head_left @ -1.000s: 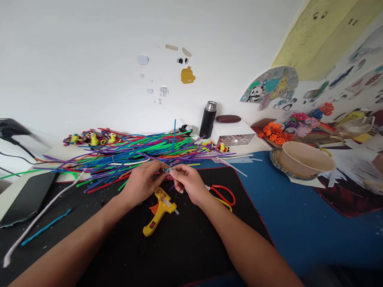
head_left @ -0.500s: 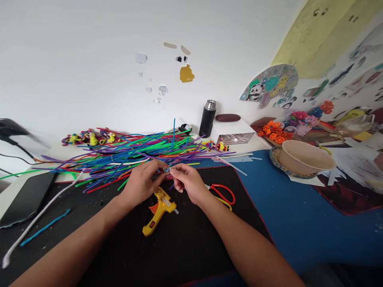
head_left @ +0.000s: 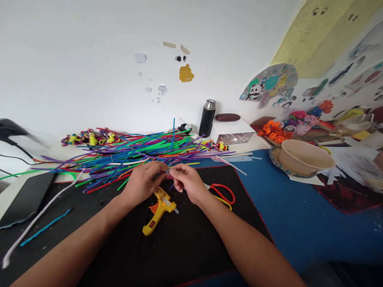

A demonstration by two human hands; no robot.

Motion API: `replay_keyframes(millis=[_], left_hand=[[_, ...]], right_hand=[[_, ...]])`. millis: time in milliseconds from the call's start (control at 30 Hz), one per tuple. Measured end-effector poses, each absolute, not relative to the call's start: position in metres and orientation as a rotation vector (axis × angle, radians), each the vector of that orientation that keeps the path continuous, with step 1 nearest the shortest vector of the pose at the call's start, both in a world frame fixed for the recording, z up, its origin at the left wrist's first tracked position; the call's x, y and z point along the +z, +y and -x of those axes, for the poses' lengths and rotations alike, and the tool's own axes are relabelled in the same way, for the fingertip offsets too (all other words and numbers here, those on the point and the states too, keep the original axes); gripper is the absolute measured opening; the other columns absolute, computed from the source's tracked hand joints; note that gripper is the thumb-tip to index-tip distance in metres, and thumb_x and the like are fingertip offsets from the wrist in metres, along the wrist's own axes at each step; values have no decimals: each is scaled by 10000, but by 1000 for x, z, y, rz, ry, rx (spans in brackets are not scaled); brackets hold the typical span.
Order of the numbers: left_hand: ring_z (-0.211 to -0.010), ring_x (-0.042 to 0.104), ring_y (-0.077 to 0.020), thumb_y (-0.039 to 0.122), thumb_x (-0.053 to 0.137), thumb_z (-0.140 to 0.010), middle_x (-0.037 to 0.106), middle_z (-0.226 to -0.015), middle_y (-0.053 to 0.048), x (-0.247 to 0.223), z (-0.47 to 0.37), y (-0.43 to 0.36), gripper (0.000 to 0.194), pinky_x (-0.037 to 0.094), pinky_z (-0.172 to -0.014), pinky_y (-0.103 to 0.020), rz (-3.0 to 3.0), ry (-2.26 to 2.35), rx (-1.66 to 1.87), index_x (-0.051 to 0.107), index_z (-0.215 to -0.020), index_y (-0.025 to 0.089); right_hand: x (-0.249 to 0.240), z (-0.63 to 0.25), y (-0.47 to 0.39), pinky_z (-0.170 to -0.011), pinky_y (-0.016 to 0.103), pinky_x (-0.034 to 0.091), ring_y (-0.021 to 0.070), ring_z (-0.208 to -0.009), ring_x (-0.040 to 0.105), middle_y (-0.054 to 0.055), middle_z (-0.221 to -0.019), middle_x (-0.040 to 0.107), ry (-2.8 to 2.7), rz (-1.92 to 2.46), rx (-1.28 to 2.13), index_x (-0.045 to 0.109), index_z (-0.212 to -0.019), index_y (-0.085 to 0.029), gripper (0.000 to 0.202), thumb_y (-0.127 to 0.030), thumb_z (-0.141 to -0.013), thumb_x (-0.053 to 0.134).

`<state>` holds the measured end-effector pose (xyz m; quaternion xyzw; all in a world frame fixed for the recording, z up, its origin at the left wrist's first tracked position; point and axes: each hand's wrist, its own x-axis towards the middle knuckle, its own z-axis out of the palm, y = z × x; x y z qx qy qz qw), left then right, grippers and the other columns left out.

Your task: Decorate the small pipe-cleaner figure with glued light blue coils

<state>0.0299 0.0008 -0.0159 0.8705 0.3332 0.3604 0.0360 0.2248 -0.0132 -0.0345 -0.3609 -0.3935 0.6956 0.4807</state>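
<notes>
My left hand and my right hand meet above the back of the black mat, fingertips pinched together. Between them is a small light-blue piece, mostly hidden by the fingers; I cannot make out its exact shape. A bit of pink shows just under the fingertips. Right below my hands lies a yellow hot glue gun with an orange trigger and a clear glue stick poking from its back. Scissors with red and yellow handles lie beside my right wrist, partly covered by it.
A big heap of coloured pipe cleaners spreads behind my hands. At left are a phone, a white pipe cleaner and a twisted blue one. A black thermos, a white box and a bowl stand farther back.
Both hands stay in nearly the same place, still pinching. The light-blue piece shows slightly less between the fingertips. Nothing else has visibly moved.
</notes>
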Motion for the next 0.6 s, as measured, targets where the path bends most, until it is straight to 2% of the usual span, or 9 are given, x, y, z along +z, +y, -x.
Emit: replay_keyframes(millis=[600], left_hand=[[-890,773,-219,218,601,-1039,805,-994,-66,-20,-33,-1,77,590,-784,-312,-2621,1033,1120,678,-1043,214]], right_hand=[[-36,-225,-13,-384,216,292,85,-411,459,-79,-526,571,-934,902,1720,664,-866,-198,394,-484,-705,882]])
